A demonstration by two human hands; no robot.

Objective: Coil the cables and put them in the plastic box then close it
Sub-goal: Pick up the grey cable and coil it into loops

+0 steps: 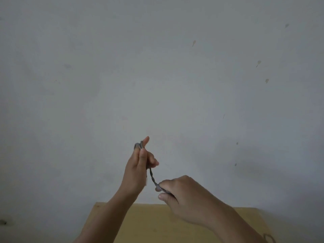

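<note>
Coiling is seemingly underway: the left hand [138, 165] is gripping loops of grey cable [152, 178], the right hand [180, 192] is pinching its tail, and the box is out of view.

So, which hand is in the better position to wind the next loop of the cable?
Probably the right hand. It pinches the free run of the cable just below the left hand, so it could carry it round. The left hand grips the loops already made, raised above the table.
</note>
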